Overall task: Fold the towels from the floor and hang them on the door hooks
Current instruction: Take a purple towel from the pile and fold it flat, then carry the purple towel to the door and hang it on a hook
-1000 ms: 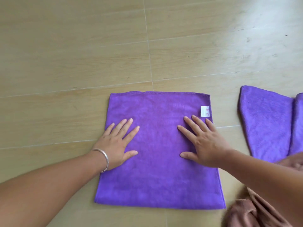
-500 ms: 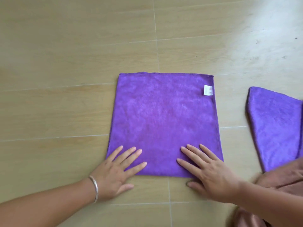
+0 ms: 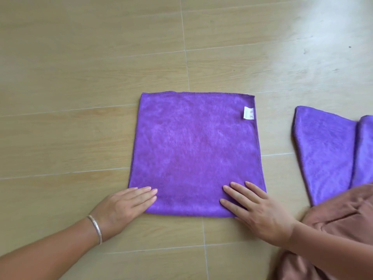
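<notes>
Head view: purple towel [image 3: 193,156] flat on wood floor [image 3: 80,77], centre frame; left hand [image 3: 125,207] & right hand [image 3: 256,209] press its near edge, fingers straight, close together, prob. to flatten it before next fold; white tag [image 3: 248,112] at far right corner, print too small to read; 2nd purple towel [image 3: 327,156] lies apart, right.

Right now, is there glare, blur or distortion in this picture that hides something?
Head view: a pale glare washes the floor at upper right; the purple towel is sharp, but the print on its white label is too small to read; wide-angle bending curves the floor seams; both hands are sharp.
</notes>
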Motion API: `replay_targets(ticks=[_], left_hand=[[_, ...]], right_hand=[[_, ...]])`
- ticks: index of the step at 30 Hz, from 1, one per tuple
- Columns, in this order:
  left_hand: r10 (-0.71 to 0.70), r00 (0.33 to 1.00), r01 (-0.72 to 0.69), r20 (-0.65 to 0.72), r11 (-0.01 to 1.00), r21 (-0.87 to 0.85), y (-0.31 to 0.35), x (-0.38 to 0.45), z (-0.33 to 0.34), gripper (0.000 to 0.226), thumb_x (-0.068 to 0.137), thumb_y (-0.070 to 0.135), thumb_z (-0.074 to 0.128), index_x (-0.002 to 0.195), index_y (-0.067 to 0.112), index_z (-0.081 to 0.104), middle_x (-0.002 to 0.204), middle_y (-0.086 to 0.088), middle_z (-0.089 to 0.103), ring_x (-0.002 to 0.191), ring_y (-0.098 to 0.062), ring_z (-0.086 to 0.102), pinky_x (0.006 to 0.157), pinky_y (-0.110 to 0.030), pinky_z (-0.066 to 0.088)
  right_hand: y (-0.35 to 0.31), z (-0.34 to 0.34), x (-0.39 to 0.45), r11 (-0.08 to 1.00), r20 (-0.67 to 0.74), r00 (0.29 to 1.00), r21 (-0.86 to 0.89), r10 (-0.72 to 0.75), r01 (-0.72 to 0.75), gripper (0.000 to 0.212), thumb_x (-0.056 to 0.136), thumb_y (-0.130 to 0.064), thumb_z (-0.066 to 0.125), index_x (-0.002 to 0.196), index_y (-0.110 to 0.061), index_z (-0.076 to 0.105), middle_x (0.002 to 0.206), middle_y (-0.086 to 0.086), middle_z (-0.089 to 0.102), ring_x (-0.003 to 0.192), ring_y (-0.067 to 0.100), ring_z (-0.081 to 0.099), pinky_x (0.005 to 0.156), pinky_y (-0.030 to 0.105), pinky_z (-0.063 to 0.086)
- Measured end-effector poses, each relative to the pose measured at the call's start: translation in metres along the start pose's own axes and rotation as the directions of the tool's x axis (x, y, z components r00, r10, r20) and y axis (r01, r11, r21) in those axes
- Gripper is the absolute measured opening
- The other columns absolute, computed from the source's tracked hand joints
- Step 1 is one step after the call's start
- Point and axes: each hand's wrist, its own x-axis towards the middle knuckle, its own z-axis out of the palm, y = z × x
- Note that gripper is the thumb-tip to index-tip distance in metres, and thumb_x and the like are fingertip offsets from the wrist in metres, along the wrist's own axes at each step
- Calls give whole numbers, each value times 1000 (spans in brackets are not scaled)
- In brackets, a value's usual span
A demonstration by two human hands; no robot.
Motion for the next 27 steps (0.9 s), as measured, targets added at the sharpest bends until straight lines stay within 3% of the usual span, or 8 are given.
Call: replay_targets(ticks=[3,7,9,11,13,18,22,27], left_hand=[[-67,998,67,6,998,-6,7,6,-13,54,97,2,22,110,13,73,120,-2,67,106,-17,66,83,-36,57],[-235,971,238,53,969,-69,20,17,-43,44,67,-6,53,101,10,76,108,-5,72,92,-20,71,68,-34,60],[-326,934,343,144,932,-119,27,21,-60,53,64,-11,72,112,9,71,119,-7,68,101,-21,69,77,-33,57],[-408,882,443,234,888,-120,29,21,-80,53,88,1,57,138,19,51,144,2,47,128,-13,50,100,-27,42],[-485,829,527,278,844,-98,31,17,-108,50,100,13,39,147,28,34,154,10,31,140,-7,32,107,-23,30],[-574,767,616,285,784,-78,37,7,-203,49,99,14,39,146,29,35,154,12,31,138,-9,34,102,-26,35],[-587,767,622,259,780,-76,38,4,-290,46,96,11,43,140,25,43,147,9,43,131,-13,45,98,-31,43],[-589,782,607,206,794,-35,29,2,-407,53,98,12,39,148,31,31,154,15,30,139,-5,32,104,-23,33]], right_hand=[[-6,-18,-4,993,63,991,1,118,-118,50,89,-29,40,137,-24,53,146,9,46,133,30,46,107,46,26],[-8,-50,-6,940,123,935,39,331,-338,49,85,-20,46,133,-24,58,140,9,54,130,31,49,109,45,31],[-13,-70,-4,889,167,886,84,434,-451,48,87,-17,60,134,-24,55,141,8,52,133,30,46,107,46,37],[-19,-95,-1,845,207,845,118,493,-522,51,90,-18,61,139,-24,49,146,7,46,138,30,37,110,47,33],[-19,-125,1,813,232,816,134,530,-566,47,97,-21,49,144,-26,41,152,6,37,143,28,27,114,47,25],[-9,-235,0,819,212,820,119,532,-561,41,102,-28,36,142,-23,43,149,8,40,143,29,27,114,47,23],[2,-329,-3,838,233,824,65,516,-542,46,101,-32,23,145,-25,37,150,3,38,144,25,22,116,43,18],[15,-452,-2,843,221,823,7,524,-538,44,103,-31,26,147,-27,31,153,1,34,147,22,15,117,42,14]])
